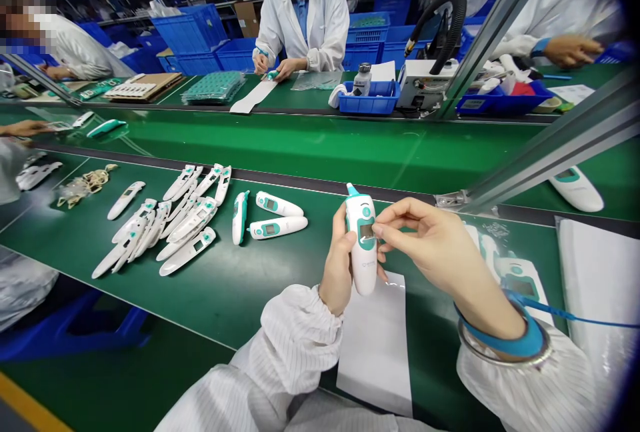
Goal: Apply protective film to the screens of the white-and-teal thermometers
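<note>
My left hand [338, 267] is wrapped round a white and teal ear thermometer [362, 239], held upright above the green bench. My right hand [431, 240] pinches at the thermometer's small screen with thumb and forefinger; whether anything is between those fingertips is too small to tell. A blue wrist strap with a cord [520, 339] circles my right wrist. A white sheet [375, 345] lies on the bench under my hands. Three finished thermometers [273, 217] lie just left of my hands.
Several white half-shells [170, 219] lie in a heap at the left of the green mat [225, 285]. More thermometers [520, 275] sit behind my right arm. A conveyor belt [320, 142] runs across. A person in a white coat [305, 15] works opposite, among blue crates [190, 29].
</note>
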### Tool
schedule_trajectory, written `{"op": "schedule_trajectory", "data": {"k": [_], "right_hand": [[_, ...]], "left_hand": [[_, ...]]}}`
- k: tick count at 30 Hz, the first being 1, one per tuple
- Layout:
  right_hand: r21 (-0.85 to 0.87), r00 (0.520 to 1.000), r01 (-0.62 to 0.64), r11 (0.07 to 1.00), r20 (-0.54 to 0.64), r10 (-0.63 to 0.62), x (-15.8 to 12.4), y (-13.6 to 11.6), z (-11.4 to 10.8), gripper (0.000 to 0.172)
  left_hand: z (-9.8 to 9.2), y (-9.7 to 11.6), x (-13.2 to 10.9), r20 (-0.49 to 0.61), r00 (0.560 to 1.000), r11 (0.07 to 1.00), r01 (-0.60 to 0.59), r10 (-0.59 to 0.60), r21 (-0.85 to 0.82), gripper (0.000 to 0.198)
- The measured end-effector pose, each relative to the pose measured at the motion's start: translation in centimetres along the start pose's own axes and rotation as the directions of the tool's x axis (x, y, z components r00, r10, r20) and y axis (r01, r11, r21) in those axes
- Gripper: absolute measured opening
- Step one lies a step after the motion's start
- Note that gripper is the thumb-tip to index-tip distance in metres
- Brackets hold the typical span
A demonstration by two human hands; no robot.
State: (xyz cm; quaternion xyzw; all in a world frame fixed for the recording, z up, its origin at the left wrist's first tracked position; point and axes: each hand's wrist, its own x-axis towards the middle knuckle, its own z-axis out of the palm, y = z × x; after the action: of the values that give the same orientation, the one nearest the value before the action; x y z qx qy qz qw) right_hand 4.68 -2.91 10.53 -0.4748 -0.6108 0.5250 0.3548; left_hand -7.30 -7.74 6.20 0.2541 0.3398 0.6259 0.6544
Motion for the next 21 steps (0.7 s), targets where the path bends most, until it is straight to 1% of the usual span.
{"op": "schedule_trajectory", "data": {"k": [5,9,16,21], "right_hand": [[-0.026,0.999,0.022,0.999,-0.027,-0.023,-0.12,-0.11,0.09,0.01],[-0.052,0.999,0.031,0.998,-0.018,-0.032,-0.24,-0.18,0.02,0.009],[-0.022,0.999,0.044,0.999,-0.004,-0.044,-0.48,-0.31,-0.16,0.008],[-0.073,0.996,0.082,0.994,-0.02,-0.083,-0.73,-0.68,-0.15,0.006]], "left_hand": [[-0.01,0.03,-0.06,0.018,1.0,1.0,-0.006,0.006,-0.001,0.062],[0.03,0.09,-0.16,0.027,1.0,1.0,-0.009,0.009,0.0,0.061],[0.01,0.09,-0.14,0.057,0.998,1.0,-0.015,0.014,0.006,0.058],[0.42,0.34,-0.43,0.048,0.999,0.999,-0.006,0.004,0.046,0.062]]}}
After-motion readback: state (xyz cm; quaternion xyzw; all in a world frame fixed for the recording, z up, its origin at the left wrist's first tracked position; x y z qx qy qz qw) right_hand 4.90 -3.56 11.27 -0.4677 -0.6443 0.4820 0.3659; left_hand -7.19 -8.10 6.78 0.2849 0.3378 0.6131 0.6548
